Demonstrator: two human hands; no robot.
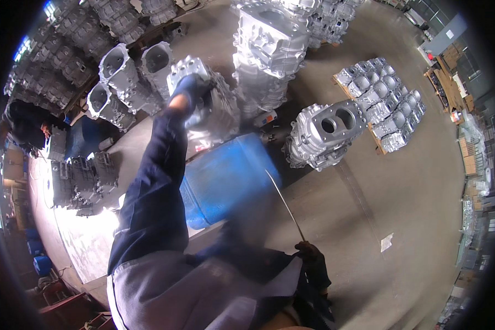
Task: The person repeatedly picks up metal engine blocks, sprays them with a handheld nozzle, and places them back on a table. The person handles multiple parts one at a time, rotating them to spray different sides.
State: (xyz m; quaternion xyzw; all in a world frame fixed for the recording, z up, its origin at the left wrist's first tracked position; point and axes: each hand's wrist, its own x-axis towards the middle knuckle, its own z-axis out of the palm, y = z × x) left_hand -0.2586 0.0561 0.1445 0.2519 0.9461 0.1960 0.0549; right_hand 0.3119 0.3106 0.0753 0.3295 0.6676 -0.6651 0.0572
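My left arm, in a dark navy sleeve, stretches forward to a silvery cast-metal housing [217, 104]. At its top edge is my left hand [190, 91] in a blue glove, touching or just over the metal; its fingers are blurred and partly hidden. Low on the right, my right hand [311, 254] in a dark glove is closed around the lower end of a thin metal rod [285, 202]. The rod slants up and left, its tip in front of a blue plastic drum or block [225, 176] that lies between my arms.
A housing with two round holes [327, 132] stands right of the blue drum. Stacked housings [269, 44] rise ahead, and a pallet of castings [382, 99] lies far right. More housings [118, 74] stand left. Another person [27, 126] is at the far left. White paper [386, 242] lies on the floor.
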